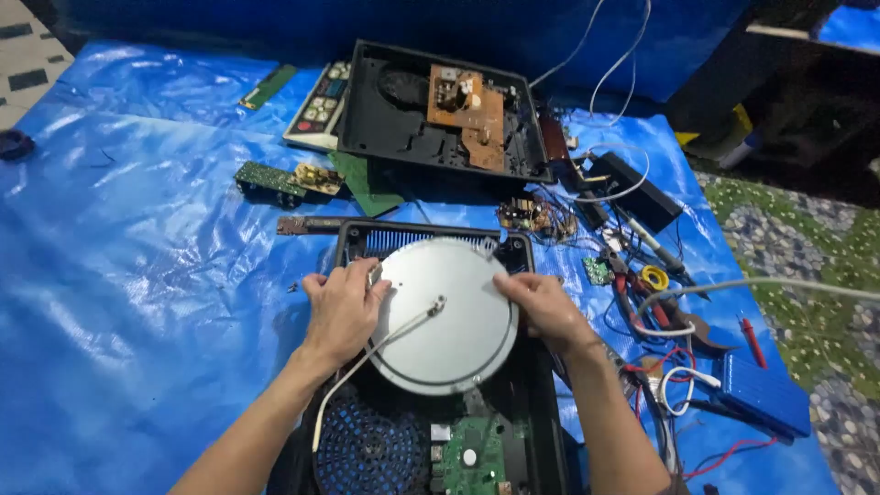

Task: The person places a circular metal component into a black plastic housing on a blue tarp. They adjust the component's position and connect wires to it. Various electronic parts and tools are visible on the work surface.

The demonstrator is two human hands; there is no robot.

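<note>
**A:** Where is the disc, and how does it lie?

**B:** The round pale-grey flat disc (446, 314) lies flat, broad face up, over the far half of the open black plastic casing (541, 431) right in front of you. Being round, it has no long axis of its own; the thin white cable (371, 353) fixed at its centre runs from there towards you and to the left.

**A:** And my hands?

**B:** Your left hand (341, 310) rests palm down on the disc's left edge, fingers curled over the rim and gripping it. Your right hand (543, 307) lies on the right edge, fingers bent onto the disc and holding it. Both forearms reach in from the near side, angled slightly towards each other.

**A:** What's around it?

**B:** A green circuit board (469, 454) sits in the casing near you, beside a round black fan grille (371, 449). Farther off lies a second open black casing (403, 128) with a brown circuit board (467, 115). Everything rests on a blue plastic tarp (137, 275).
</note>
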